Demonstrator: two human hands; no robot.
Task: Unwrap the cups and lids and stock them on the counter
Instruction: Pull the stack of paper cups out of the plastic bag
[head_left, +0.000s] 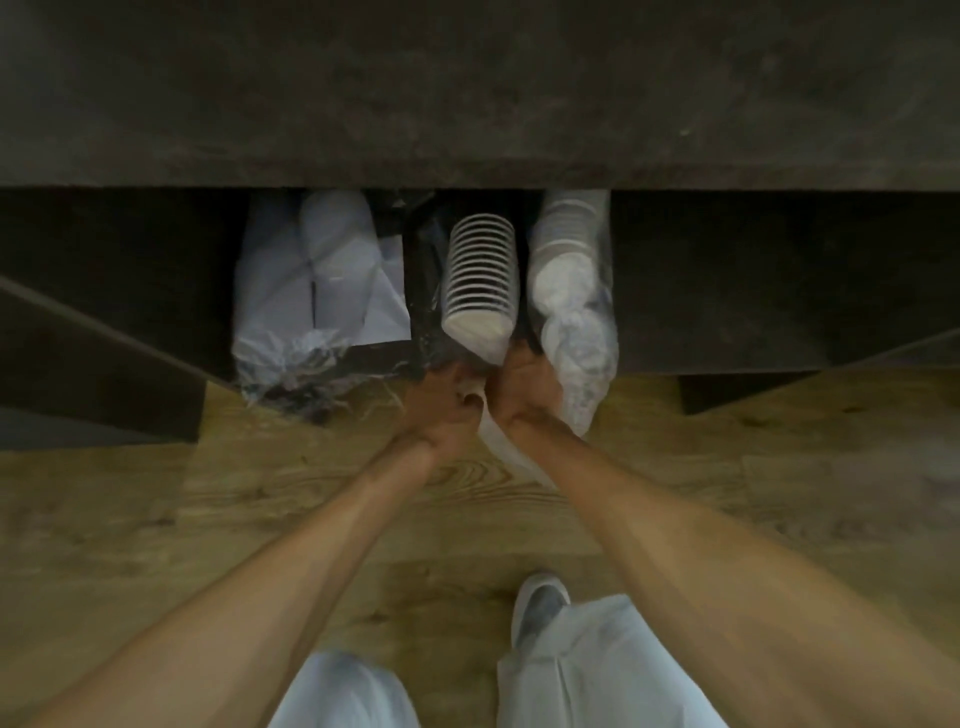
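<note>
A stack of white paper cups (480, 275) lies on its side on the shelf under the dark counter (467, 93), its base end facing me. My left hand (441, 410) and my right hand (522, 389) meet just below that end, both closed on the clear plastic wrap (501, 441) that trails down from the stack. To the right, another sleeve of white cups or lids (571, 291) sits in clear plastic. On the left lies a larger wrapped white bundle (317, 280). The image is blurred.
Open cabinet doors angle out at the left (104, 364) and right (883, 353). Wood-grain floor (311, 493) lies below. My white trousers and one white shoe (540, 603) show at the bottom.
</note>
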